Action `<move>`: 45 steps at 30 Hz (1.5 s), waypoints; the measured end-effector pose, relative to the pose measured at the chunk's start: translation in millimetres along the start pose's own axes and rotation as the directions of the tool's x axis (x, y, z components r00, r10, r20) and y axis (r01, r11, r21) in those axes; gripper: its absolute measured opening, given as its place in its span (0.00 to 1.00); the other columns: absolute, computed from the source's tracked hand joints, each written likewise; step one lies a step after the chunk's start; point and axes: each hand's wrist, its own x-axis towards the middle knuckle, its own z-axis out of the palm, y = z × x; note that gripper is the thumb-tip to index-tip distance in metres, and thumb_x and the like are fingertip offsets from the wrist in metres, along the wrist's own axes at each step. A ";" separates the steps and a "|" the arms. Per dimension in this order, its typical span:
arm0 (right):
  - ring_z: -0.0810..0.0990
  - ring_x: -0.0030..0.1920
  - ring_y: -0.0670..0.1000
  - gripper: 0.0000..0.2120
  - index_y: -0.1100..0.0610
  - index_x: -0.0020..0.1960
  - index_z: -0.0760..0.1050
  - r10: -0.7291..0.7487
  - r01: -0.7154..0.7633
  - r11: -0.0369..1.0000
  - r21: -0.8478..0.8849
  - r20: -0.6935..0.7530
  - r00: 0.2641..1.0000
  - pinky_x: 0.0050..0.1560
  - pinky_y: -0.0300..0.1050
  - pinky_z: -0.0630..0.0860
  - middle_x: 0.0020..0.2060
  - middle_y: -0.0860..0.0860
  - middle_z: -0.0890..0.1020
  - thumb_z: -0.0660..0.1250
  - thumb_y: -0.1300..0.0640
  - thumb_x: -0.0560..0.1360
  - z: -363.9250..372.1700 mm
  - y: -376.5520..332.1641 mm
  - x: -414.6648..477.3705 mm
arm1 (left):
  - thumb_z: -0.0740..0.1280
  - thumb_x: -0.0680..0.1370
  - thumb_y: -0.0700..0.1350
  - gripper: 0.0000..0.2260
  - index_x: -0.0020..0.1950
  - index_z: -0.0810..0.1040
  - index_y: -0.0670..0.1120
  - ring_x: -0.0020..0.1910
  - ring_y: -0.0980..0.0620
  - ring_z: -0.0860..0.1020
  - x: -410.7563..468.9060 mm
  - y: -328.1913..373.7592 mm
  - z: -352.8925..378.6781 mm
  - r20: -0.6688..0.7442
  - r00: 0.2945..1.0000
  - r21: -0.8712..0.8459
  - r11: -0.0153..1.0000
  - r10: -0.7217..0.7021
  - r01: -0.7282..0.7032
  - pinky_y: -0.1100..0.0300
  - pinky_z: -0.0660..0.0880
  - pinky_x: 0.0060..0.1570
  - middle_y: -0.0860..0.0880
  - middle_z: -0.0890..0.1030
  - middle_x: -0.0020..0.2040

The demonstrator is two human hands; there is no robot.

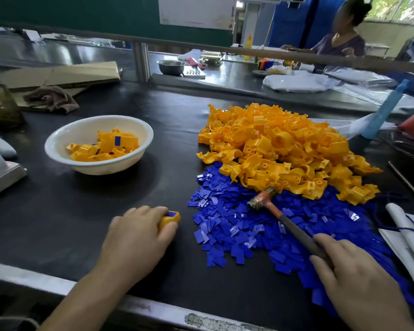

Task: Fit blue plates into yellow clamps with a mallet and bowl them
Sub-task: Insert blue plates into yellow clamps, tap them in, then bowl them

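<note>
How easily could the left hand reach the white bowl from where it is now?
Probably easily. The left hand, gripping a yellow clamp, sits on bare black mat, and nothing stands between it and the white bowl farther back. The right hand holds the mallet well aside.

Clamps point(282, 149): glossy yellow plastic. Plates point(237, 225): smooth blue plastic. Bowl point(98, 125): glossy white. Table point(81, 211): matt black. Rag point(53, 97): cloth.

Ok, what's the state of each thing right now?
left hand: grips yellow clamp.
yellow clamp: blue plate in its top.
right hand: holds mallet handle.
mallet: head down on blue plates.
blue plates: loose heap.
bowl: part filled with fitted clamps.
clamp pile: loose heap.
</note>
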 end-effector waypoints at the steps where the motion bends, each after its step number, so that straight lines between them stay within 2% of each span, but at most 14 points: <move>1: 0.70 0.37 0.48 0.17 0.48 0.55 0.78 -0.013 0.013 1.000 -0.009 0.012 1.000 0.35 0.41 0.64 0.34 0.44 0.72 0.75 0.52 0.67 0.1 0.5 1.0 | 0.63 0.76 0.59 0.11 0.54 0.79 0.59 0.50 0.53 0.79 3.9 -2.4 -6.3 -0.001 0.997 -0.267 0.961 -0.073 0.070 0.52 0.74 0.52 0.56 0.82 0.48; 3: 0.73 0.41 0.49 0.17 0.47 0.58 0.76 -0.002 0.003 1.000 -0.025 0.046 0.999 0.39 0.41 0.64 0.37 0.44 0.73 0.73 0.50 0.69 -2.9 0.6 3.2 | 0.65 0.76 0.57 0.08 0.47 0.83 0.57 0.40 0.57 0.80 19.4 -5.9 -21.1 0.034 0.972 -0.739 0.649 -0.233 0.181 0.53 0.77 0.45 0.53 0.84 0.40; 5: 0.72 0.46 0.46 0.17 0.42 0.61 0.71 0.001 0.009 0.995 -0.097 0.101 0.995 0.42 0.39 0.64 0.41 0.43 0.73 0.67 0.45 0.73 -7.7 -0.9 5.3 | 0.63 0.78 0.56 0.13 0.49 0.83 0.50 0.34 0.57 0.81 49.6 -10.8 -37.8 0.114 0.930 -0.931 0.288 -0.350 0.222 0.59 0.78 0.35 0.49 0.85 0.39; 8: 0.74 0.45 0.49 0.17 0.45 0.58 0.76 0.021 -0.012 0.998 -0.069 0.132 0.991 0.44 0.44 0.69 0.43 0.45 0.77 0.72 0.48 0.70 -10.7 -2.2 6.5 | 0.54 0.81 0.59 0.25 0.67 0.72 0.42 0.42 0.51 0.82 97.8 -20.5 -69.5 0.272 0.916 -0.944 -0.265 -0.296 0.195 0.60 0.79 0.38 0.43 0.83 0.51; 11: 0.77 0.42 0.53 0.18 0.51 0.53 0.80 0.036 -0.033 0.999 -0.034 0.082 0.996 0.41 0.51 0.73 0.41 0.48 0.80 0.77 0.53 0.65 -7.9 -0.4 8.1 | 0.54 0.79 0.64 0.35 0.76 0.56 0.39 0.57 0.42 0.78 120.5 -34.0 -82.3 0.263 0.930 -0.870 -0.480 -0.255 0.114 0.53 0.77 0.51 0.37 0.69 0.70; 14: 0.78 0.46 0.55 0.18 0.53 0.56 0.80 0.008 -0.008 1.000 -0.005 0.002 1.000 0.44 0.53 0.74 0.45 0.50 0.80 0.76 0.52 0.67 -7.9 4.7 22.3 | 0.56 0.80 0.59 0.33 0.77 0.53 0.40 0.56 0.44 0.79 106.4 -23.0 -66.5 0.261 0.935 -0.941 -0.279 -0.241 0.191 0.51 0.76 0.53 0.39 0.70 0.68; 18: 0.74 0.56 0.54 0.22 0.53 0.65 0.73 -0.060 0.066 0.995 0.074 -0.081 0.995 0.54 0.50 0.72 0.56 0.52 0.78 0.68 0.48 0.73 -10.4 -2.1 66.0 | 0.65 0.79 0.48 0.13 0.63 0.75 0.47 0.50 0.54 0.81 44.8 7.3 -15.9 0.224 0.956 -0.874 0.395 -0.190 0.283 0.55 0.75 0.52 0.51 0.82 0.55; 21: 0.68 0.65 0.55 0.33 0.49 0.73 0.59 -0.100 0.102 0.993 0.054 -0.054 0.994 0.61 0.51 0.70 0.66 0.53 0.70 0.66 0.40 0.73 -6.6 -21.6 107.0 | 0.69 0.72 0.59 0.28 0.70 0.70 0.55 0.62 0.60 0.74 0.0 13.2 12.9 0.196 0.981 -0.564 0.819 0.004 0.109 0.59 0.68 0.64 0.59 0.77 0.63; 23: 0.62 0.71 0.58 0.41 0.44 0.75 0.49 -0.131 0.131 0.991 0.009 0.052 0.990 0.66 0.57 0.66 0.72 0.54 0.61 0.65 0.35 0.70 2.6 -39.2 132.2 | 0.58 0.64 0.72 0.39 0.72 0.66 0.57 0.71 0.59 0.66 -14.1 19.0 19.0 0.187 0.976 -0.288 0.956 0.113 -0.055 0.60 0.62 0.68 0.60 0.69 0.70; 27: 0.47 0.75 0.63 0.49 0.40 0.75 0.42 -0.153 0.169 0.985 -0.035 0.280 0.948 0.69 0.66 0.55 0.77 0.54 0.46 0.68 0.32 0.65 22.0 -72.5 167.9 | 0.45 0.58 0.75 0.45 0.72 0.64 0.60 0.73 0.63 0.57 -12.1 26.8 18.6 0.189 0.972 -0.176 0.979 0.140 -0.106 0.63 0.57 0.68 0.66 0.61 0.72; 30: 0.53 0.73 0.64 0.44 0.39 0.74 0.50 -0.170 0.205 0.976 -0.075 0.322 0.931 0.66 0.65 0.62 0.76 0.55 0.53 0.69 0.33 0.65 29.1 -79.9 179.8 | 0.46 0.60 0.74 0.41 0.70 0.67 0.62 0.72 0.63 0.61 -10.8 27.0 16.1 0.185 0.962 -0.070 0.979 0.202 -0.192 0.59 0.62 0.67 0.67 0.63 0.70; 34: 0.67 0.63 0.58 0.27 0.40 0.70 0.63 -0.228 0.238 0.969 -0.066 0.137 0.964 0.57 0.53 0.72 0.64 0.53 0.72 0.64 0.39 0.73 31.1 -64.9 175.8 | 0.57 0.64 0.68 0.28 0.51 0.84 0.54 0.54 0.51 0.82 -10.6 27.8 11.0 0.163 0.949 -0.072 0.963 0.269 -0.261 0.50 0.79 0.46 0.56 0.82 0.55; 38: 0.71 0.56 0.55 0.17 0.44 0.64 0.73 -0.238 0.239 0.971 0.019 -0.042 0.970 0.51 0.48 0.72 0.57 0.50 0.77 0.62 0.43 0.76 26.7 -48.5 165.3 | 0.43 0.61 0.74 0.40 0.70 0.67 0.63 0.72 0.62 0.58 -10.5 23.8 22.1 0.196 0.962 -0.079 0.981 0.188 -0.176 0.59 0.58 0.68 0.67 0.61 0.71; 45: 0.65 0.66 0.52 0.16 0.48 0.62 0.77 -0.148 0.183 0.933 0.311 -0.132 0.980 0.64 0.51 0.65 0.64 0.50 0.74 0.65 0.45 0.76 9.9 -39.0 140.0 | 0.42 0.62 0.74 0.39 0.71 0.63 0.64 0.72 0.64 0.53 -12.1 23.5 24.9 0.135 0.972 -0.067 0.981 0.191 -0.183 0.62 0.55 0.69 0.68 0.57 0.72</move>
